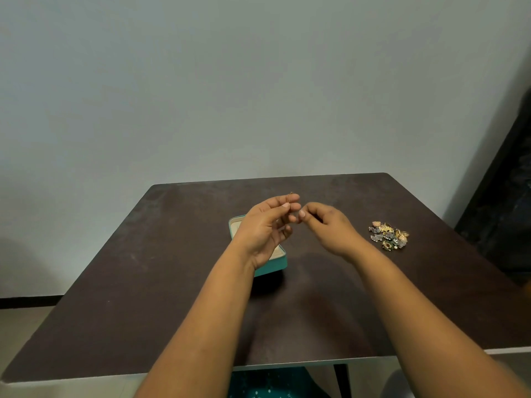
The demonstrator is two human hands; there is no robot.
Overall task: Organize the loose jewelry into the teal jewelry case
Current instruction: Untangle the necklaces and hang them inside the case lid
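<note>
Above the middle of the dark brown tabletop (143, 282), the left hand (265, 228) is raised palm-up, thumb and fingertips pinching a tiny gold-coloured jewelry piece (290, 193) that shows just above the fingers. Right hand (324, 225) sits just beside it, fingertips nearly meeting, fingers curled; whether it grips anything cannot be told. Directly beneath the left hand lies the open teal rectangular jewelry case (275, 267) with a cream lining, partly hidden. Well to the right rests a heap of loose gold and silver jewelry (389, 235).
</note>
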